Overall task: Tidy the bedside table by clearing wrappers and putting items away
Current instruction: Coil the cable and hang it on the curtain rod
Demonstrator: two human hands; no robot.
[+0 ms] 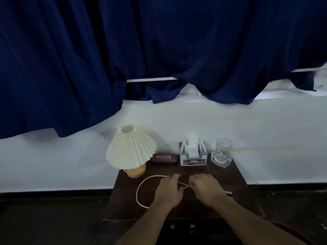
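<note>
A dark wood bedside table (235,179) stands against a white wall (177,117), w/ deep blue curtains (159,41) hanging above and a dark floor to either side. Along the back edge, left to right: a lamp (131,149) w/ a cream pleated shade on a pale wooden base, a maroon glasses case (164,158) just beside it, a grey-and-white holder (193,157) stuffed w/ white sachets, and a clear glass (223,148) standing on a cut-glass coaster at the right corner.

A white cord (139,189) lies on the tabletop near the front — it loops out to the left, passes under the hands, crosses between them, and one end pokes out at right.

Both bare forearms reach in from the bottom. The left hand (169,190) is palm down, fingers curled around the cord. The right hand (206,189) is also palm down, fingers pinching the cord where the strands cross. The two hands sit close together, nearly touching.
</note>
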